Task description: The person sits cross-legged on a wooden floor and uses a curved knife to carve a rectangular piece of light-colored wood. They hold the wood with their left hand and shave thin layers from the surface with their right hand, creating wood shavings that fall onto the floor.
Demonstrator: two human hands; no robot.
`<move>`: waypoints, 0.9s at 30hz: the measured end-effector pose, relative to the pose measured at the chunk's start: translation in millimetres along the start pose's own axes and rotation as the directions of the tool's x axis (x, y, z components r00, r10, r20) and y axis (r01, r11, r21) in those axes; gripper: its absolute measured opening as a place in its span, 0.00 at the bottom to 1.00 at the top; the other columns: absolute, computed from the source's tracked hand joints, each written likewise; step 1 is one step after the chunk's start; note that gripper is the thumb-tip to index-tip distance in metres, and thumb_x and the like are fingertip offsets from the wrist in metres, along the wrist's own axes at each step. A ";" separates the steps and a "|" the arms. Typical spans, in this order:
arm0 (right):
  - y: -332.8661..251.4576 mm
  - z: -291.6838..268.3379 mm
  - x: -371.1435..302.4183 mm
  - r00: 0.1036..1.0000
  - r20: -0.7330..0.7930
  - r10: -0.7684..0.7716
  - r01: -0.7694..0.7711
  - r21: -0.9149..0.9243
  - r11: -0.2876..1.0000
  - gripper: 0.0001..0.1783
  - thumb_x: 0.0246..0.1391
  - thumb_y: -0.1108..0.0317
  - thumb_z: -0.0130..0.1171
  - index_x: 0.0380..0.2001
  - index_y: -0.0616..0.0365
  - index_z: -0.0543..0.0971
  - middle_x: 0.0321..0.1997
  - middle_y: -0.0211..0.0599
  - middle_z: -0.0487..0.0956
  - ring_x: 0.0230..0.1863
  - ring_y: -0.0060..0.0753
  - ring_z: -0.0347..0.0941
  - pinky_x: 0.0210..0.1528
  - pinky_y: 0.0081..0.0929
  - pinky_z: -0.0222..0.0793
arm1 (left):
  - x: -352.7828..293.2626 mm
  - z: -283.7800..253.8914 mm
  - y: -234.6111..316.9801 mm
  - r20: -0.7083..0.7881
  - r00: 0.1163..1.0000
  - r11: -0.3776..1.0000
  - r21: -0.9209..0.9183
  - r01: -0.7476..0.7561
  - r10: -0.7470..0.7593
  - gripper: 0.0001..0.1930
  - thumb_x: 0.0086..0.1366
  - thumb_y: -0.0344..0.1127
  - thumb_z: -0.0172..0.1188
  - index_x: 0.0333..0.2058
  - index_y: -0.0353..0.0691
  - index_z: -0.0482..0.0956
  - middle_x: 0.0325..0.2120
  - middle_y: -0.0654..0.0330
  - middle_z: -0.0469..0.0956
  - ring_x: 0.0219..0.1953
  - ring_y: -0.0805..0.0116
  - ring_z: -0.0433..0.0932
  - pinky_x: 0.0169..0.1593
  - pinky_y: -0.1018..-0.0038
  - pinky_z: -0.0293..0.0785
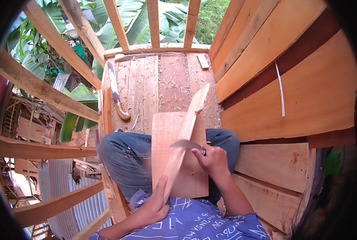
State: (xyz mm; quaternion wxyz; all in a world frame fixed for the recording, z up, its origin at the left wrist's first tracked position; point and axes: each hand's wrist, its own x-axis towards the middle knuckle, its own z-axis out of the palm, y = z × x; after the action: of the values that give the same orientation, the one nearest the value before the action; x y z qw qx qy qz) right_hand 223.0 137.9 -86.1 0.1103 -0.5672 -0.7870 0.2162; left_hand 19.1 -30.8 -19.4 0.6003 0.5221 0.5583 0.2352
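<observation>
Light wooden strip (188, 125), slanting over a flat board (161, 140) that rests across the lap; the left hand (158, 202) grips its lower end. Curved-blade knife (184, 144), its handle enclosed in the right hand (213, 159), blade lying across the strip. Long knife (114, 84), brown-handled, lies on the shaving-strewn plank floor (140, 80), ahead and left.

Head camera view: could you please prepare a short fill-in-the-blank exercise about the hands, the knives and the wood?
1. The left hand grips the wooden strip at its ____ (upper or lower) end in the picture.
2. The right hand holds the curved knife, whose blade points toward the picture's ____ side.
3. The wide board lies ____ (above or under) the wooden strip.
4. The large knife lies with its ____ (handle or tip) nearer to the person.

Missing words: lower; left; under; handle.
</observation>
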 end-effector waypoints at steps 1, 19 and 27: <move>16.4 0.1 20.1 1.000 -0.012 0.006 -0.007 -0.054 0.999 0.41 0.52 0.27 0.53 0.17 0.61 0.81 0.16 0.52 0.77 0.24 0.56 0.78 0.28 0.48 0.73 | -2.1 1.3 -0.7 0.010 1.000 1.000 0.012 0.010 -0.010 0.42 0.56 0.24 0.48 0.68 0.24 0.38 0.67 0.27 0.44 0.73 0.36 0.41 0.73 0.62 0.40; 63.3 4.2 101.6 0.984 -0.167 0.067 -0.106 -0.238 0.966 0.47 0.46 0.21 0.53 0.15 0.64 0.78 0.20 0.57 0.77 0.28 0.61 0.78 0.29 0.52 0.72 | 5.1 5.1 -3.0 -0.004 1.000 0.987 0.162 -0.025 0.026 0.46 0.57 0.24 0.50 0.68 0.24 0.32 0.68 0.26 0.42 0.73 0.36 0.43 0.73 0.62 0.41; 32.9 -20.6 76.8 0.966 0.127 0.224 -0.241 0.135 0.961 0.31 0.58 0.42 0.59 0.32 0.67 0.82 0.19 0.49 0.77 0.25 0.42 0.79 0.32 0.39 0.73 | 3.0 0.2 -2.7 -0.041 0.999 1.000 -0.021 0.008 -0.009 0.43 0.55 0.23 0.48 0.68 0.24 0.37 0.68 0.27 0.43 0.73 0.36 0.41 0.74 0.60 0.40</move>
State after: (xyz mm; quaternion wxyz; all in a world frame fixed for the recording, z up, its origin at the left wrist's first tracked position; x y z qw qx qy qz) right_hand 234.0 223.2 -88.7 0.0826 -0.6330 -0.7014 0.3171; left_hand 19.2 -29.2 -23.1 0.5951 0.5087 0.5702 0.2490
